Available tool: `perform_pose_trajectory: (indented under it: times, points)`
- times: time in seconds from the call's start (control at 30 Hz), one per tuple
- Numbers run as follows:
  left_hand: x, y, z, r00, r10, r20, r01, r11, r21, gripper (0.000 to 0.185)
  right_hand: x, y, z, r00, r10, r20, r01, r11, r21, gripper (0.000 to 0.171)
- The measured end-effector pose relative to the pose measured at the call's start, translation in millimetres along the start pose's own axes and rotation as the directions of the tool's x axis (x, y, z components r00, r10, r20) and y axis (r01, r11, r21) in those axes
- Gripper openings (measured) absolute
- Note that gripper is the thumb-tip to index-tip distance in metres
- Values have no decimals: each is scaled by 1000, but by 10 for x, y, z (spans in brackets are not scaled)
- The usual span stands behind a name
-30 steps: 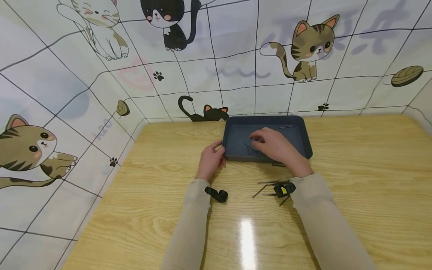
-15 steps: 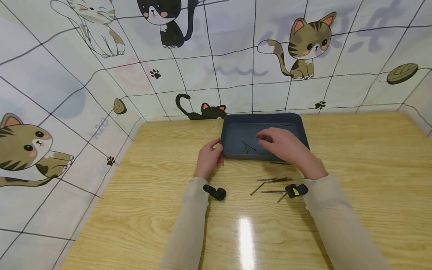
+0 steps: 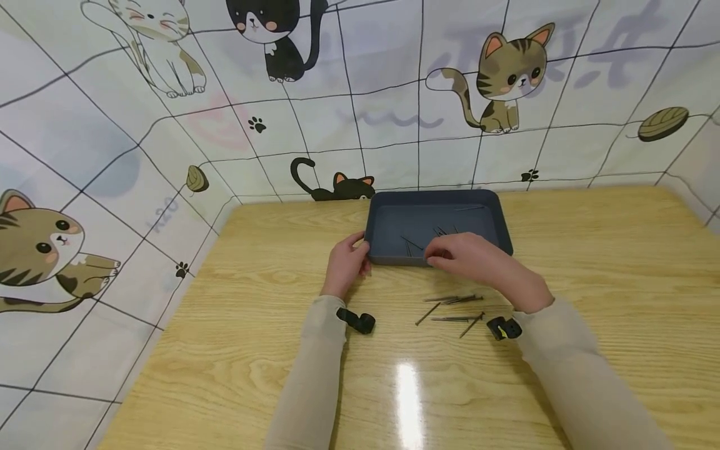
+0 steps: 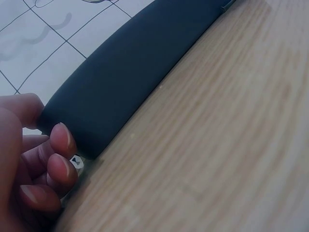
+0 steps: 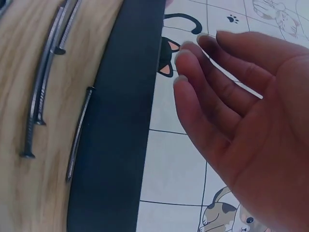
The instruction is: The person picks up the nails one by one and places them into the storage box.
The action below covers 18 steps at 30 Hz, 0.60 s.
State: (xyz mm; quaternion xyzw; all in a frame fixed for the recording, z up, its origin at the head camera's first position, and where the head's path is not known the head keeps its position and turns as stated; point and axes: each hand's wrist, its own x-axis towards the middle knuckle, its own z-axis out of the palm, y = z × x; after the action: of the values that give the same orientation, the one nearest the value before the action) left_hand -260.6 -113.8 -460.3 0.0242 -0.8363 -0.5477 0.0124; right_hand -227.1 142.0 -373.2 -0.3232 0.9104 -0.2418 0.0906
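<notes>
A dark blue-grey rectangular tray (image 3: 388,219) stands at the back of the table with several thin nails (image 3: 412,242) lying in it. At its front left corner my left hand (image 3: 344,265) grips the tray, thumb and fingers about the corner in the left wrist view. My right hand (image 3: 475,262) is over the tray's front wall, fingers loosely bent; nothing shows between them in the right wrist view. Several larger nails (image 3: 450,319) lie on the table in front of the tray. One nail (image 5: 79,135) lies right along the tray's front wall, hidden by my hand in the head view.
The light wood table (image 3: 253,350) runs up to a wall cover (image 3: 394,144) printed with cats, just behind the tray. Black wrist cameras (image 3: 356,321) sit at both sleeves. A bright light reflection lies on the near tabletop.
My right hand has moved from over the tray's middle toward its front wall and a little right, uncovering more nails in the tray and on the table. My left hand stays at the corner.
</notes>
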Motion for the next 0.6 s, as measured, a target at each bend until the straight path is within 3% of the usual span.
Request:
perform_pose_trajectory:
  times: [0.6]
  points:
    - [-20,4,-18,1000,-6,4,6,1000,-1,42,-56,-32,134,987,55,152,-53,998,-13,22]
